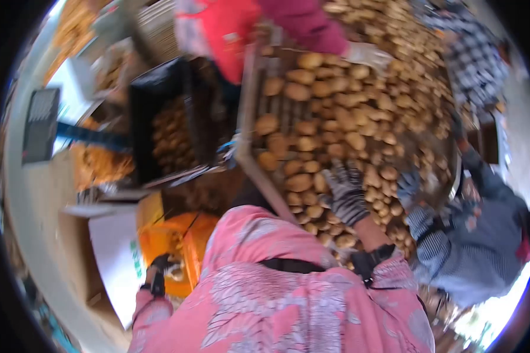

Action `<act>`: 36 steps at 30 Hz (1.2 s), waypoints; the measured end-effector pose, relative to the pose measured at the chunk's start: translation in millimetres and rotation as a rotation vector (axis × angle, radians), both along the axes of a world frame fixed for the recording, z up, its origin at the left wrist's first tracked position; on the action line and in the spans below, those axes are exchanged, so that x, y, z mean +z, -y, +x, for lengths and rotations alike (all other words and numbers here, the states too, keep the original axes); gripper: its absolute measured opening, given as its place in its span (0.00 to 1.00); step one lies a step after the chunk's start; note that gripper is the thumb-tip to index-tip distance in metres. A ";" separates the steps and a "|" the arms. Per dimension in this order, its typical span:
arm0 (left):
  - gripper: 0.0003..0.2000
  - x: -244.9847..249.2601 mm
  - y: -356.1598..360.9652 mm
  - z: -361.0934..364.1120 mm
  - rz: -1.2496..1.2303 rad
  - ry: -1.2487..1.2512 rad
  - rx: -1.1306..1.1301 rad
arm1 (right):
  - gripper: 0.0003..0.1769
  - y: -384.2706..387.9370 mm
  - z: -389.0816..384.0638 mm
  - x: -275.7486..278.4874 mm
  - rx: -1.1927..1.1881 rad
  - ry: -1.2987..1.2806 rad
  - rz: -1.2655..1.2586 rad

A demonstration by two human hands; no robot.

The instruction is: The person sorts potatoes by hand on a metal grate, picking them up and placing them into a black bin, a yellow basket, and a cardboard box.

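My right hand (344, 193), in a striped grey and dark glove, lies over the potatoes (354, 141) on the sorting table, fingers spread and touching them. Low on the left, my left hand (166, 263), in a dark glove, is at an orange bag or basket (188, 238). Blur hides whether its fingers grip the orange edge. Potatoes cover most of the table, spaced apart over the slats at its left and packed densely towards the right and back.
A wooden rail (250, 112) edges the table. Left of it stands a black-lined crate (153, 94) with potatoes inside. A white cardboard box (109, 253) sits by my left arm. Co-workers stand across and to the right, one with a gloved hand (368, 56) over the potatoes.
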State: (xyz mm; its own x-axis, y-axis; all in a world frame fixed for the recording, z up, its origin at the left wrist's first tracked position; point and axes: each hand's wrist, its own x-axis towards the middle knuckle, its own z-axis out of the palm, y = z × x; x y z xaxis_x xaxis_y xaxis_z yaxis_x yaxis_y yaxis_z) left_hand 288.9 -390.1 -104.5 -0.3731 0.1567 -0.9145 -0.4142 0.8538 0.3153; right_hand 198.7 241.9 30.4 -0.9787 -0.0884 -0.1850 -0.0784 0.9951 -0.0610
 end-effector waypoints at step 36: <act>0.33 118.4 -537.3 -183.9 0.818 -0.211 -0.968 | 0.15 -37.6 183.3 15.7 -0.899 -0.284 -0.477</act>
State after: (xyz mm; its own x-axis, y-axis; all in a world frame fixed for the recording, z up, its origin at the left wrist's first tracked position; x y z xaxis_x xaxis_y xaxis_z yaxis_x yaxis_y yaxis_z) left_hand 105.0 147.1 13.9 0.0820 0.9285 -0.3621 0.3849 0.3056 0.8709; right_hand 381.9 279.5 46.1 -0.7223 0.6874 -0.0764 0.6030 0.5717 -0.5564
